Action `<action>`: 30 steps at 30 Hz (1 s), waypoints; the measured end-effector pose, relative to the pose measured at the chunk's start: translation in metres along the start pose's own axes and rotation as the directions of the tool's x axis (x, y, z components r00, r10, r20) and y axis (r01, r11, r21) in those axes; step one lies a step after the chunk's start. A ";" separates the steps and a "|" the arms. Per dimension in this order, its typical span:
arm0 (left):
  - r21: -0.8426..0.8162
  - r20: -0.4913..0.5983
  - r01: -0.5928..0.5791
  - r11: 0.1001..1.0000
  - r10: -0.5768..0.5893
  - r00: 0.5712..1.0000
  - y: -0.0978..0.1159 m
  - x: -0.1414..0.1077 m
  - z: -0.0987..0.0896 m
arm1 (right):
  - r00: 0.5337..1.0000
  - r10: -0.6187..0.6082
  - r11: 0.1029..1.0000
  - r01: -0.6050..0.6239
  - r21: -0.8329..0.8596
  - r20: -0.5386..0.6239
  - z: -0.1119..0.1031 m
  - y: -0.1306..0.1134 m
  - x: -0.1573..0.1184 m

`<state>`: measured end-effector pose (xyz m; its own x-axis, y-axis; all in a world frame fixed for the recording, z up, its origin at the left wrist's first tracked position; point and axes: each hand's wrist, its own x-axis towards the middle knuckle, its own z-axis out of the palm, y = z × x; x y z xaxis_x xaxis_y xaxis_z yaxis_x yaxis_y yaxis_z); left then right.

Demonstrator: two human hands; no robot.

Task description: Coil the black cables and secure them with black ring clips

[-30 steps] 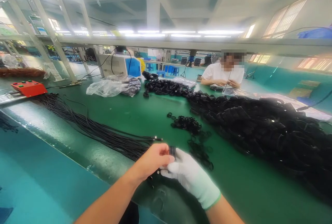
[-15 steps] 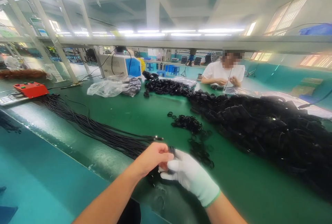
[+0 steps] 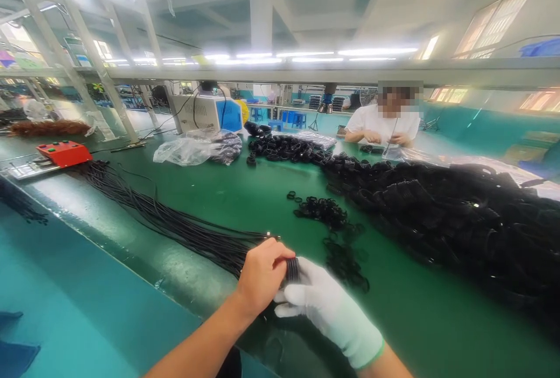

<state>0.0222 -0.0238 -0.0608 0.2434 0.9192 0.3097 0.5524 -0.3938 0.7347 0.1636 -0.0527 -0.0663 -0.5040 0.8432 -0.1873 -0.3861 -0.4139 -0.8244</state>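
Note:
A coiled black cable (image 3: 292, 270) is held between my two hands, its turns showing side by side. My bare left hand (image 3: 263, 273) is closed on its left side, fingers curled over it. From the right, my white-gloved right hand (image 3: 321, 302) is closed round the coil, with the glove's thumb and fingertips at its lower side. Long straight black cables (image 3: 184, 223) lie in a bundle to the left, and metal plug ends show just beyond my left hand. Part of the coil is hidden behind the fingers.
Small black rings (image 3: 321, 212) lie on the green table (image 3: 210, 191) beyond my hands. A large heap of coiled black cables (image 3: 429, 209) fills the right side. A red control box (image 3: 64, 153) stands at far left, a clear plastic bag (image 3: 188, 149) behind. A person (image 3: 380, 124) sits across.
My left hand has turned and shifted over the coil, so more of its turns show. The right hand stays round it. The whole view has shifted slightly.

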 end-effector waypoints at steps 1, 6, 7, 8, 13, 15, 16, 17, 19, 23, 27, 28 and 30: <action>-0.024 -0.015 0.009 1.000 -0.009 1.000 0.000 0.001 0.003 | 1.000 -0.008 1.000 0.008 0.019 0.008 -0.002 0.001 0.000; 0.014 0.038 0.022 1.000 -0.023 0.999 0.003 0.012 -0.003 | 0.995 -0.035 0.994 0.026 0.104 0.089 -0.007 0.001 0.001; 0.001 0.088 0.032 0.999 -0.032 0.996 0.004 0.014 -0.009 | 0.994 -0.039 0.992 0.027 0.121 0.103 -0.007 0.001 0.001; -0.032 0.152 0.044 0.999 -0.038 0.988 0.004 0.017 -0.016 | 0.993 -0.044 0.991 0.030 0.132 0.110 -0.007 0.001 0.001; -0.194 0.321 -0.003 0.981 0.067 0.945 0.002 0.022 -0.037 | 0.995 -0.104 0.994 0.104 -0.028 -0.001 -0.003 0.002 0.003; -0.209 0.243 -0.050 0.977 0.102 0.965 -0.003 0.018 -0.035 | 0.991 -0.132 0.991 0.133 -0.027 0.022 0.000 0.001 0.002; -0.229 0.195 -0.063 0.971 0.109 0.975 -0.005 0.016 -0.032 | 0.990 -0.128 0.992 0.127 0.024 0.055 0.001 0.001 0.001; -0.259 0.150 -0.070 0.963 0.111 0.982 -0.008 0.014 -0.030 | 0.989 -0.115 0.990 0.107 0.090 0.092 0.001 0.000 0.000; -0.324 0.099 -0.071 0.944 0.108 0.989 -0.013 0.011 -0.026 | 0.984 -0.098 0.980 0.070 0.185 0.146 0.002 -0.001 -0.002; -0.363 0.076 -0.068 0.929 0.102 0.992 -0.016 0.009 -0.022 | 0.981 -0.127 0.977 0.097 0.187 0.150 0.001 0.001 -0.002; -0.311 0.079 -0.085 0.947 0.114 0.990 -0.010 0.011 -0.021 | 0.981 -0.123 0.971 0.089 0.224 0.146 0.000 0.002 -0.001; -0.300 0.078 -0.086 0.950 0.114 0.990 -0.009 0.012 -0.021 | 0.983 -0.110 0.968 0.072 0.240 0.149 0.000 0.001 -0.001; -0.303 0.078 -0.075 0.950 0.103 0.992 -0.007 0.013 -0.023 | 0.984 -0.080 0.963 0.035 0.266 0.159 0.001 -0.002 -0.003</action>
<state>0.0028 -0.0087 -0.0483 0.3606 0.8703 0.3356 0.2653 -0.4406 0.8576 0.1654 -0.0547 -0.0639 -0.5876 0.8085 -0.0336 -0.5956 -0.4602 -0.6584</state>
